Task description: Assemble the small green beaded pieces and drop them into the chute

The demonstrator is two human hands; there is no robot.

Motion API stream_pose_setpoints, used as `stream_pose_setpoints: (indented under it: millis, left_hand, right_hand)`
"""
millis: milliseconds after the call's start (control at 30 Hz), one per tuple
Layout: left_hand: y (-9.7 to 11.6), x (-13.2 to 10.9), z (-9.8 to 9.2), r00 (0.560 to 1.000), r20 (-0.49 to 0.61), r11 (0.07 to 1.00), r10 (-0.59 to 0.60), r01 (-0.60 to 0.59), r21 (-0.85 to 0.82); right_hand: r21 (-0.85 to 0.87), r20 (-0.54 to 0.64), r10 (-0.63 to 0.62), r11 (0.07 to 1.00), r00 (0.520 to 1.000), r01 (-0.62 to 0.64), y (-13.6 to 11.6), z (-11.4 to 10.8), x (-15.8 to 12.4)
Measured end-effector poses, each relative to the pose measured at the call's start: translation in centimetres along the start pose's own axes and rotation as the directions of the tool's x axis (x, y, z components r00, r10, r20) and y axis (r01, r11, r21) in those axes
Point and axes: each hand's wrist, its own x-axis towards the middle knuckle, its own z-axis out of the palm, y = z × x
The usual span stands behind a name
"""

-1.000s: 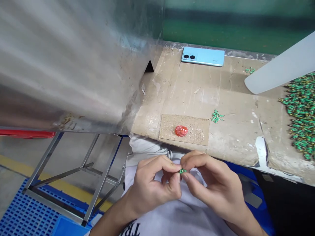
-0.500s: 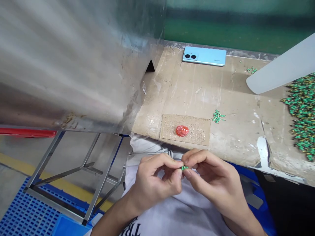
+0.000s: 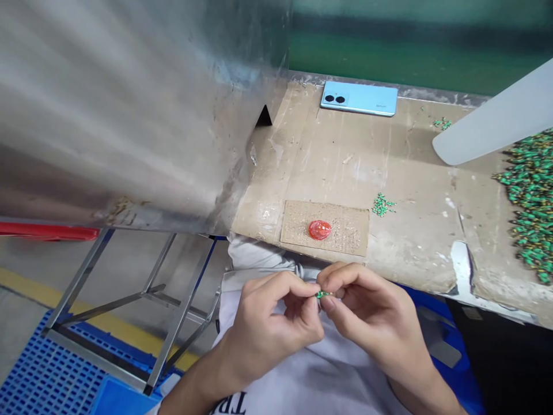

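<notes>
My left hand [image 3: 276, 317] and my right hand [image 3: 375, 311] meet just below the table's front edge, both closed in a pinch. Between their fingertips is a small green piece [image 3: 322, 294] with a yellowish end; its exact kind is too small to make out. In front of my hands, a glossy red-orange blob [image 3: 319, 230] sits on a rectangle of cardboard [image 3: 298, 227] with a rough, speckled surface. Right of the cardboard lies a little cluster of tiny green bits [image 3: 382, 204].
A large heap of green and yellow pieces [image 3: 533, 213] covers the table's right side, below a slanted white bar [image 3: 488, 121]. At the back lie a light blue phone [image 3: 358, 99] and more green bits [image 3: 442, 123]. A metal panel [image 3: 142, 115] rises on the left, above a metal stool frame [image 3: 147, 294].
The fingers of my left hand have shifted slightly around the green piece. Everything on the table stays where it was.
</notes>
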Motion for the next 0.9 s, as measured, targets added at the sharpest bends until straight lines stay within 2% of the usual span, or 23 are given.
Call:
stream_pose_setpoints:
  millis: [233, 433, 500, 667, 733, 900]
  left_hand:
    - [-0.4, -0.1, 0.2, 0.999, -0.026, 0.999, 0.028, -0.027, 0.031]
    - [-0.6, 0.0, 0.7, 0.995, -0.07, 0.997, 0.065, -0.067, -0.036]
    - [-0.5, 0.0, 0.8, 0.997, -0.067, 0.996, 0.032, -0.038, -0.086]
    - [-0.3, 0.0, 0.0, 0.993, 0.062, 0.965, -0.101, 0.113, -0.238]
    - [-0.6, 0.0, -0.4, 0.996, 0.059, 0.962, -0.07, 0.083, -0.261]
    - [-1.7, 0.2, -0.9, 0.992, 0.042, 0.924, 0.116, -0.092, -0.372]
  right_hand:
    - [0.018, -0.04, 0.015, 1.0, 0.999, -0.014, 0.1, 0.4, -0.1]
    - [-0.004, -0.065, -0.003, 1.0, 0.998, 0.003, 0.3, 0.4, -0.2]
    - [-0.002, -0.055, -0.009, 1.0, 0.998, 0.009, 0.2, 0.3, -0.1]
    - [0.019, -0.026, 0.027, 0.999, 0.999, -0.026, 0.0, -0.4, 0.0]
    - [0.062, -0.009, 0.077, 0.995, 0.997, -0.076, 0.1, -0.5, -0.1]
    - [0.218, 0.099, 0.239, 0.942, 0.966, -0.255, 0.2, -0.6, -0.3]
